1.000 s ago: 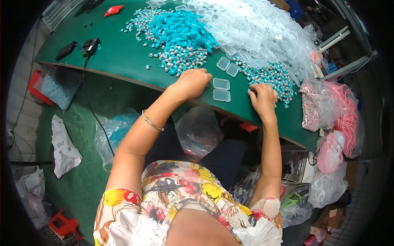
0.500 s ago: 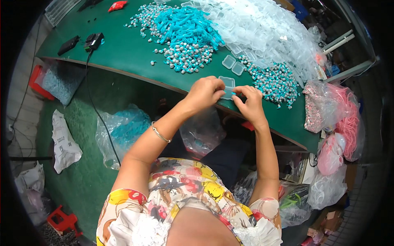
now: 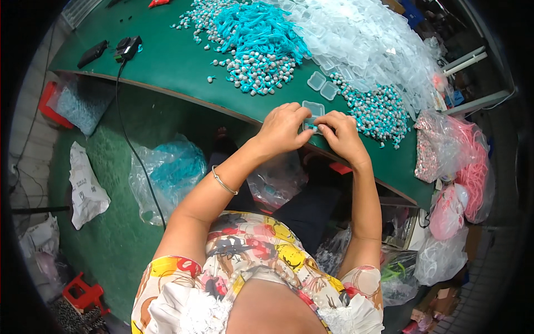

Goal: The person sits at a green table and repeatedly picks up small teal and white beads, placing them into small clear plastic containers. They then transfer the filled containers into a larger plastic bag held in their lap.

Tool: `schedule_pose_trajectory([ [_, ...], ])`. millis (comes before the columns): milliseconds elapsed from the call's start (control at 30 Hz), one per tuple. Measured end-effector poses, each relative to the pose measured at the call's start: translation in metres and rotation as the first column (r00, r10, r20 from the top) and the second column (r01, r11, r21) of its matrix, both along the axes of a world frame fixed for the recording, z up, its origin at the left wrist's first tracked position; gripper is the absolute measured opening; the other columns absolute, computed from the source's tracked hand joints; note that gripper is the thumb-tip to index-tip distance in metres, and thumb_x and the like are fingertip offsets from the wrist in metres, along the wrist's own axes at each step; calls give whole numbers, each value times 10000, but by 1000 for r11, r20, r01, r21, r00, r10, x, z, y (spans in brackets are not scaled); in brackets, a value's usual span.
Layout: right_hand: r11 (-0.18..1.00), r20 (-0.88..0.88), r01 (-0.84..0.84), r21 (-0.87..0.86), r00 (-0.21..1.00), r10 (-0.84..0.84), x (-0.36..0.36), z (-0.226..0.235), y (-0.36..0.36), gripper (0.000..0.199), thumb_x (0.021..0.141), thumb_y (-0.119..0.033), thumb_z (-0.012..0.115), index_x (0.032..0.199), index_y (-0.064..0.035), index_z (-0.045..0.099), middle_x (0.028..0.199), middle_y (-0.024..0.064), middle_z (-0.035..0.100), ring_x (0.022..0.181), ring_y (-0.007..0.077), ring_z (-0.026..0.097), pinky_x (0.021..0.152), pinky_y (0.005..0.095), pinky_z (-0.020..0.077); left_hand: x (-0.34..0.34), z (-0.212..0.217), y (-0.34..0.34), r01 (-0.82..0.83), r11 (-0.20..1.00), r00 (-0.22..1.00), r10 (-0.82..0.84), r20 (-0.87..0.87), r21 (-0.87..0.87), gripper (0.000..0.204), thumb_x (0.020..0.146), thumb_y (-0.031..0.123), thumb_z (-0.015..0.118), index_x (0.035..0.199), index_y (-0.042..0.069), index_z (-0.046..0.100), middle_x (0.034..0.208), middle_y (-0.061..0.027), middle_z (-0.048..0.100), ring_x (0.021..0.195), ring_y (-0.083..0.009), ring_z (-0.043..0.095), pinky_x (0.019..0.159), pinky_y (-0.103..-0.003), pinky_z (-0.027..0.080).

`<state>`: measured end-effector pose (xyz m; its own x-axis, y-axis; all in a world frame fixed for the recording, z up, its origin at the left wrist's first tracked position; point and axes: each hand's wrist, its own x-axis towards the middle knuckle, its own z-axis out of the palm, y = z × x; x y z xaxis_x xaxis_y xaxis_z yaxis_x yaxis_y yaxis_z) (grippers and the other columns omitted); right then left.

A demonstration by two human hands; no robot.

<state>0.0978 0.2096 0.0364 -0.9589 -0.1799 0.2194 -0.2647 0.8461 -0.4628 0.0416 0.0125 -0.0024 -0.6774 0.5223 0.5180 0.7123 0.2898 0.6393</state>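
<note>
A small clear plastic box (image 3: pixel 314 108) with its hinged lid raised lies at the table's front edge. My left hand (image 3: pixel 283 128) curls round its left side, thumb and fingers closed on it. From the right, my right hand (image 3: pixel 344 136) reaches over the near half, fingertips pinched at a small teal piece (image 3: pixel 313 127). The fingers hide part of the box's inside. Just beyond stands another opened clear box (image 3: pixel 322 85). Right of my hands spreads a heap of small grey-and-teal pieces (image 3: pixel 378 113).
Farther back are a large pile of clear boxes (image 3: pixel 361 42), teal strips (image 3: pixel 256 28) and more grey-and-teal pieces (image 3: pixel 261 72). A black device (image 3: pixel 128 48) with a cable sits at the left. Bags of pink strips (image 3: pixel 470 178) hang off the right end.
My right hand has moved slightly left and closer over the box, bringing the teal piece inward. My left hand stays at the box's left side. The whole view has shifted slightly.
</note>
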Motion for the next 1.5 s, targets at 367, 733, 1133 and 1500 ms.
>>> schedule_pose_trajectory([
  [367,982,-352,146,-118,919,-179,-130,-11,-8,182,834,-163,705,995,-78,703,901,114,703,780,304,675,717,420,509,-3,-3,0,30,998,998,-32,-53,-48,457,706,261,820,1076,79,623,893,-95,593,866,-310,606,734,-432,497],
  [733,888,-318,460,-3,842,-437,-180,-40,-20,175,800,-248,717,930,-131,713,890,106,724,846,332,682,776,507,467,-2,-9,-2,18,1000,996,-20,-91,-22,459,716,279,806,1078,80,605,924,-104,593,893,-317,596,775,-432,490],
  [1133,740,-4,140,-658,982,-189,-43,-8,22,119,878,-30,680,996,-15,683,841,-26,651,758,47,573,678,214,464,-2,-7,-2,24,1000,997,-25,-71,-11,460,699,267,827,1064,83,615,917,-89,609,884,-303,610,761,-426,495],
  [1500,993,-314,33,-115,947,-67,5,-20,0,154,764,-82,744,909,-78,693,911,57,678,910,253,616,808,378,442,-4,-4,-3,43,998,999,-42,13,-49,471,669,252,849,1052,86,629,864,-69,611,866,-291,611,739,-421,484],
])
